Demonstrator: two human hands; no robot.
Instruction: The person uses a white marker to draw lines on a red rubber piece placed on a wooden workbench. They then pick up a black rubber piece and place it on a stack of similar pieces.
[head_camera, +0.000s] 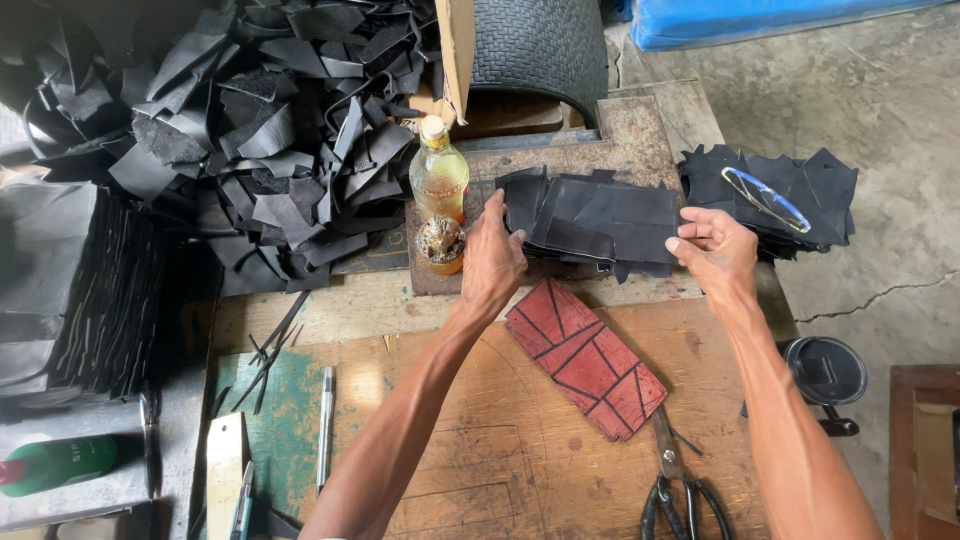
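A stack of black leather pieces (600, 222) lies at the table's (480, 440) far edge between the left hand (492, 262), fingers flat on its end, and the half-curled, empty right hand (715, 250); an amber bottle (439, 180) stands just left.

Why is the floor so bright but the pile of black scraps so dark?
In the head view, daylight washes out the concrete floor, while the black scrap heap swallows detail in shadow; both hands, left hand and right hand, look sharp; edges bend slightly from the wide lens.
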